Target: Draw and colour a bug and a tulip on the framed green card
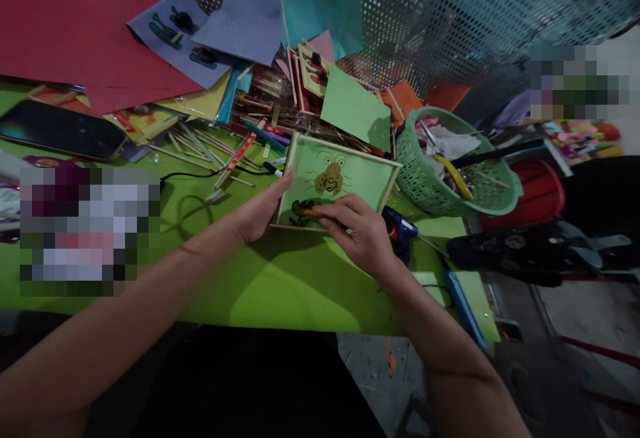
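A light green card [365, 178] edged with thin wooden sticks is tilted up above the green table. It bears a brown bee-like drawing and, at its lower left, a dark flower outline. My left hand [265, 208] grips the card's left edge, thumb along the frame. In my right hand [357, 228], fingers pinched together, is a slim orange-brown marker [309, 212] whose end lies at the flower drawing. Part of the marker is hidden by the fingers.
Behind the card lie wooden sticks [190, 151] and coloured paper sheets [345, 105]. To the right are a green basket [410, 178] of tools, a blue glue gun [403, 226] and a red container [543, 188]. A dark phone [60, 128] lies at left.
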`<act>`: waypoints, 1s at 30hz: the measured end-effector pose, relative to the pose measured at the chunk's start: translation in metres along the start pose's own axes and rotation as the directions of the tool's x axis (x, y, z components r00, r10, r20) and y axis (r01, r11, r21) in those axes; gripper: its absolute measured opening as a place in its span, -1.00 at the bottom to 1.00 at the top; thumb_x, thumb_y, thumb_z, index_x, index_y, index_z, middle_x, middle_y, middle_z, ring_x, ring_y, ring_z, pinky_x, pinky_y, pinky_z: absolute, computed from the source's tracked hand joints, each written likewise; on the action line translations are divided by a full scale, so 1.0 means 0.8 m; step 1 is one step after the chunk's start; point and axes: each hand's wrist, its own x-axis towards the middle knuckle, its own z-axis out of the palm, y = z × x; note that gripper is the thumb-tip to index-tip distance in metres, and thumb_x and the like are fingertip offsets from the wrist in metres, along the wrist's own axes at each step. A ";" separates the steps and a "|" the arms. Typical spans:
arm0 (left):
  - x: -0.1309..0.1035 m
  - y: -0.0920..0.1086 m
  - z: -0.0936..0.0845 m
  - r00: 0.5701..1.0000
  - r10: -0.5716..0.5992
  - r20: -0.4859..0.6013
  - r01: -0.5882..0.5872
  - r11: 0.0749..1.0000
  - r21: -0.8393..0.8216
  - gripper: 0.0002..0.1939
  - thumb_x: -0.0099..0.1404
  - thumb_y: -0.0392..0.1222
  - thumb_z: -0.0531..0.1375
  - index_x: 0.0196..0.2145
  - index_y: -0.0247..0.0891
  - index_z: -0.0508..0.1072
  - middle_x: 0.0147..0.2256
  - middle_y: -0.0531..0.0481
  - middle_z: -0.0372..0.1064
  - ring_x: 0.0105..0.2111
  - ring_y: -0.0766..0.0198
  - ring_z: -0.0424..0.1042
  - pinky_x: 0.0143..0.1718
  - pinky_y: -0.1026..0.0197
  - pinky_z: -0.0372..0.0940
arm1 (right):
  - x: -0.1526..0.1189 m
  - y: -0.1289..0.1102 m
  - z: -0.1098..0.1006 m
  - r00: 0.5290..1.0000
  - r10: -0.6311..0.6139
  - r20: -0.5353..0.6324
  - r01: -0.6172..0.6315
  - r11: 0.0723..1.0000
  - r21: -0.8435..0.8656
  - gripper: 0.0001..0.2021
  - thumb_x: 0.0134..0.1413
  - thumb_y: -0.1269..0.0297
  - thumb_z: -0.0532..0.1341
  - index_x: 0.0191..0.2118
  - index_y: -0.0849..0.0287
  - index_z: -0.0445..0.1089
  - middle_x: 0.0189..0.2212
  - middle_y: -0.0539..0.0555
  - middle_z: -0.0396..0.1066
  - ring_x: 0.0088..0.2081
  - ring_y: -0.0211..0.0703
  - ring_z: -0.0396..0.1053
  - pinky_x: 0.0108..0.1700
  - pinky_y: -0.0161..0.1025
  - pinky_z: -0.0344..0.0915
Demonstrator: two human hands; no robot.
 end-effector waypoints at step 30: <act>0.003 -0.001 -0.001 0.997 0.062 -0.046 -0.062 0.998 0.016 -0.37 0.38 0.23 0.07 0.25 -0.17 0.37 0.13 -0.17 0.46 0.13 -0.04 0.44 0.19 -0.08 0.28 | -0.001 0.001 -0.005 1.000 0.016 0.021 -0.016 1.000 0.002 -0.80 0.30 0.35 0.17 -0.07 0.10 0.52 -0.29 0.12 0.48 -0.24 -0.13 0.44 -0.22 -0.17 0.41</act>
